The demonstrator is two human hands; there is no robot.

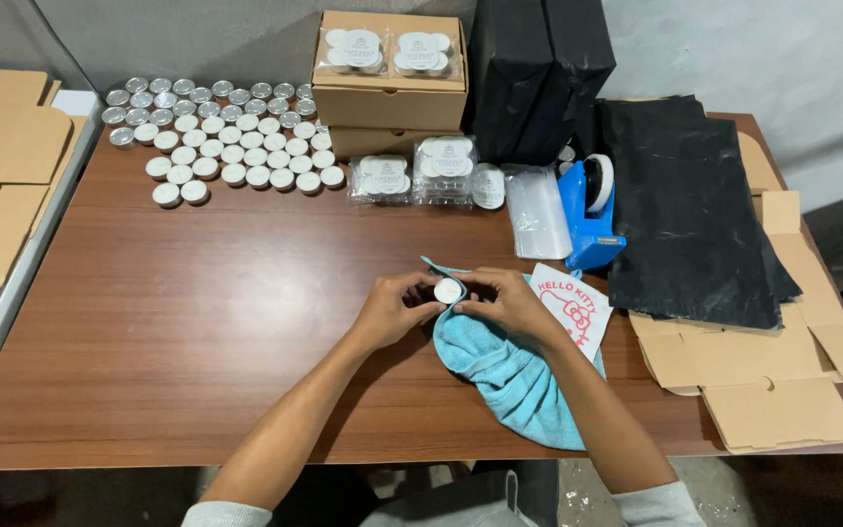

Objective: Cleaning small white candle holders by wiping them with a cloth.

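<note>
Left hand [389, 307] and right hand [509, 303] both pinch one tealight [448, 291] over blue cloth [514, 376], on bench [197, 322] near tape dispenser [589, 215].

Bare wooden table [197, 322] lies open to you left of the blue cloth [509, 376]. Behind it, tealight candles [226, 137] and cardboard boxes [390, 83] block; a blue tape dispenser [589, 215] stands just right.

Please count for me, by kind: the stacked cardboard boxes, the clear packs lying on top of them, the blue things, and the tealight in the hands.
stacked cardboard boxes: 2
clear packs of tealights on top of them: 2
blue tape dispenser: 1
blue cloth: 1
tealight held between left hand and right hand: 1
Total: 7
</note>
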